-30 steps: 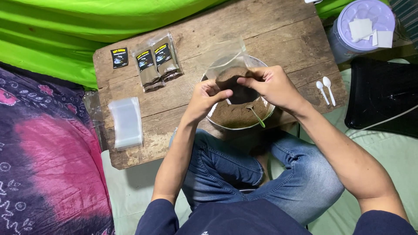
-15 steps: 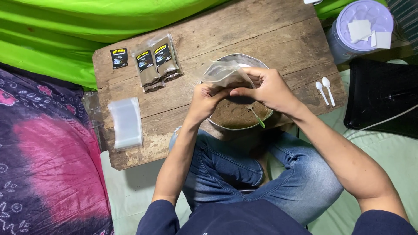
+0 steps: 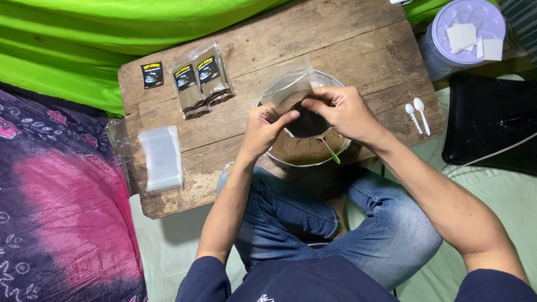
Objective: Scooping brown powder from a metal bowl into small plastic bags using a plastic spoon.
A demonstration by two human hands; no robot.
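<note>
Raised since a moment ago, the small clear plastic bag (image 3: 288, 89) now stands above the round metal bowl of brown powder (image 3: 305, 150). Both hands, left hand (image 3: 264, 130) and right hand (image 3: 342, 112), pinch its lower edge over the worn wooden table (image 3: 358, 50).

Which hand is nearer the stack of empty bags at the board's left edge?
Left. The left hand pinches the clear bag over the bowl, on the stack's side. The right hand holds the bag's far side, farther away.

Wood board (image 3: 358, 50) w/ bowl (image 3: 305, 159), filled packets (image 3: 198, 81), empty bag stack (image 3: 162, 156), 2 spoons (image 3: 418, 116).
</note>
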